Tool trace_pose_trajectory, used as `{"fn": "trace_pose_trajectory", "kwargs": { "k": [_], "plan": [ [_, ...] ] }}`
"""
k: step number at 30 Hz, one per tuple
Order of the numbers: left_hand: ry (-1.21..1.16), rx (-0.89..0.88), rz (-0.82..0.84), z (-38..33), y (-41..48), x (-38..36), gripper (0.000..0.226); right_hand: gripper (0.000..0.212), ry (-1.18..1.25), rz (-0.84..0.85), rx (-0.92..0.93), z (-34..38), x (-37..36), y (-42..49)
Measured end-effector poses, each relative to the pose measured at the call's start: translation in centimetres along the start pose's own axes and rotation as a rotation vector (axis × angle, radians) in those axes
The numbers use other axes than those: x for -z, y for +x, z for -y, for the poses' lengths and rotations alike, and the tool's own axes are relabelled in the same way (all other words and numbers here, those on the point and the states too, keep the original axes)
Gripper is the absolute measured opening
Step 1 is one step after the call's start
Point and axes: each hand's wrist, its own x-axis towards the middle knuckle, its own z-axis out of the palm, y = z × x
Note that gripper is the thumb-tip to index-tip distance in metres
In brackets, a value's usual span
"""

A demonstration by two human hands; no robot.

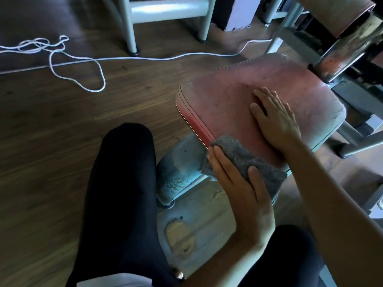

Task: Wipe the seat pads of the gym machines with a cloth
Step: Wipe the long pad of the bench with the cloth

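Observation:
A worn red seat pad [226,96] sits at the right of the view, on a grey metal frame. My right hand [275,117] lies flat on top of the pad with straight fingers. A grey cloth [246,160] hangs over the pad's near edge. My left hand [238,183] grips the cloth, fingers over its left side and thumb pressed on its top, against the pad's front edge.
A grey machine base [186,216] with chipped paint lies under the seat. A white cable [78,59] loops across the wooden floor at left. Grey frame legs [130,27] stand at the back. A red back pad [335,15] and its chrome post [342,52] rise at top right. My dark-trousered legs [122,193] fill the foreground.

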Motion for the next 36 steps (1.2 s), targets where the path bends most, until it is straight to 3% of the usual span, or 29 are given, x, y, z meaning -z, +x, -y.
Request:
{"fn": "trace_pose_trajectory", "kwargs": {
  "k": [4, 10, 18, 27, 31, 36],
  "plan": [
    [0.004, 0.013, 0.047, 0.4, 2.8, 0.6, 0.073, 0.051, 0.002, -0.006, -0.003, -0.1, -0.1, 0.2],
    [-0.041, 0.06, -0.044, 0.4, 8.1, 1.1, 0.077, 0.052, -0.007, 0.014, -0.021, 0.2, -0.2, 0.1],
    [-0.034, 0.032, 0.096, 0.0, -1.2, 0.8, 0.081, 0.052, -0.012, 0.02, -0.034, 0.4, -0.2, 0.1],
    [-0.051, 0.053, -0.019, 0.3, 7.0, 1.0, 0.086, 0.052, -0.023, 0.03, -0.039, 0.6, -0.2, -0.1],
    [0.149, -0.058, 0.017, 0.4, 9.3, 1.8, 0.084, 0.052, -0.005, 0.019, -0.038, 0.5, -0.1, -0.4],
    [0.825, -0.306, 0.183, -0.5, 12.0, 2.4, 0.073, 0.052, 0.016, -0.004, -0.038, 0.4, 0.0, -0.8]
  ]
}}
